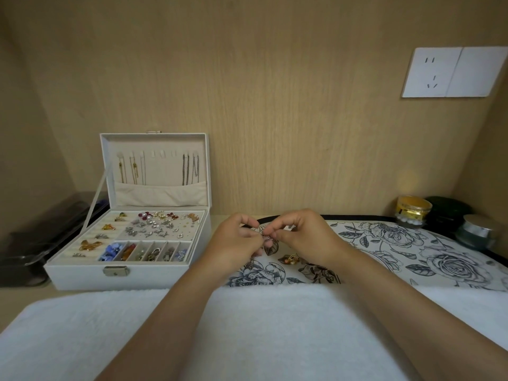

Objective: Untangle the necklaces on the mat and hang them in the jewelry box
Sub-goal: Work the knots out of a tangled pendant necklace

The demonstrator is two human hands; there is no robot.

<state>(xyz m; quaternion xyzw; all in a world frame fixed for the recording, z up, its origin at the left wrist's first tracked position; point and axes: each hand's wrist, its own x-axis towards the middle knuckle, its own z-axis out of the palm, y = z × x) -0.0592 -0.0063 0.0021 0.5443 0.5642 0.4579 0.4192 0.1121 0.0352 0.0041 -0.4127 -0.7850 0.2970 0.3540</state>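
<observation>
Wood-panelled wall (pixel 275 105) behind a table (pixel 24 296). Both grips are narrow: left hand (pixel 233 242) and right hand (pixel 303 235) pinch a tangled necklace (pixel 266 238) between their fingertips, over the floral mat (pixel 412 243). Further tangled pieces (pixel 292 259) lie on the mat just below the right hand. Left of the grip stands the open jewelry box (pixel 82 280), with chains (pixel 190 169) hanging in its lid. A white towel (pixel 247 331) lies nearest the viewer.

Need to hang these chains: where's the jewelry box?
In the head view the open jewelry box sits on the left, just left of the left hand and the floral mat.
</observation>
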